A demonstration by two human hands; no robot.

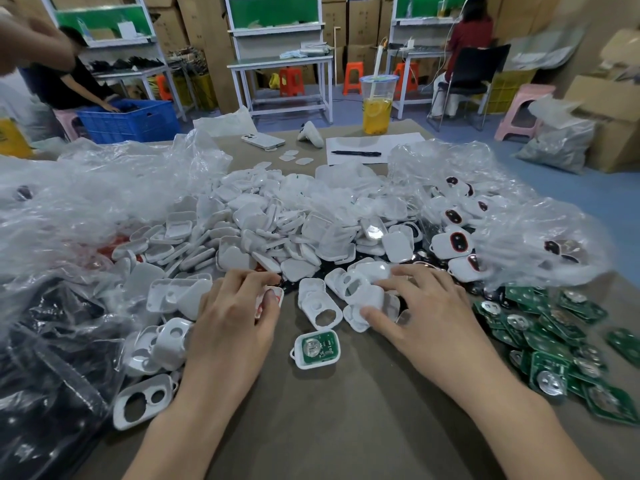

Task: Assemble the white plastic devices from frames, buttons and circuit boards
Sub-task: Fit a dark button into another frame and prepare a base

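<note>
Curling its fingers, the left hand (pixel 235 317) pinches a white part (pixel 273 299) with red showing. The right hand (pixel 429 306) lies with fingers spread and lightly bent on loose frames (pixel 363 294), thumb and forefinger either side of one; whether it grips cannot be told. Between the hands, on the table (pixel 346 427), lies a fitted frame (pixel 316 348) with a green board inside, and boards (pixel 550 341) are heaped at right.

White frames (pixel 277 220) piled high, green circuit boards (pixel 540 337) with silver discs, yellow drink (pixel 376 114), blue crate (pixel 128 121), orange stools (pixel 291 81), and a dull brown table (pixel 346 410).
</note>
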